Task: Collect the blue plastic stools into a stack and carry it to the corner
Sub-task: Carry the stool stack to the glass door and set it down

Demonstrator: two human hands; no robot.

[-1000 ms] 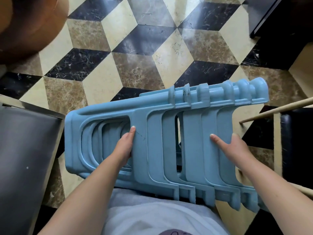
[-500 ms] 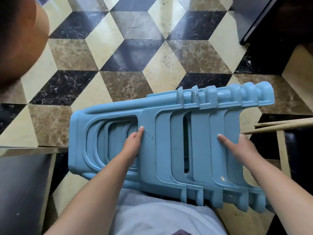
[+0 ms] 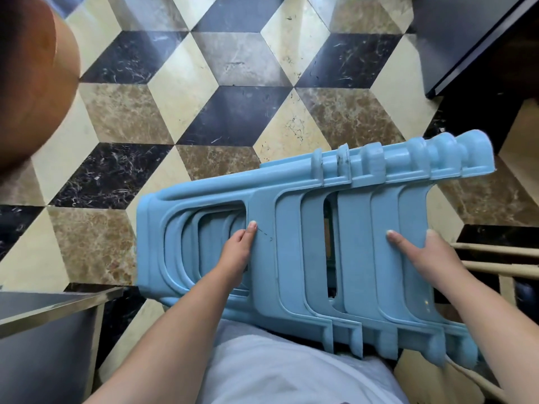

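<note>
A stack of several nested blue plastic stools [image 3: 294,258] lies on its side in front of my waist, held off the floor, seats to the left and legs to the right. My left hand [image 3: 237,253] grips the stack through the side opening near the seats, fingers curled inside. Over on the leg end, my right hand [image 3: 420,255] presses on the outermost stool's side panel with its thumb hooked over the edge.
The floor [image 3: 233,112] is a cube-pattern marble in cream, brown and black. A brown rounded object [image 3: 32,83] is at upper left, a dark metal-edged surface [image 3: 43,330] at lower left, dark furniture [image 3: 481,39] at upper right, and wooden bars [image 3: 495,258] at right.
The floor pattern has slid down and left while the stack stays held the same way; the dark surface at lower left has dropped lower. Both grips are unchanged.
</note>
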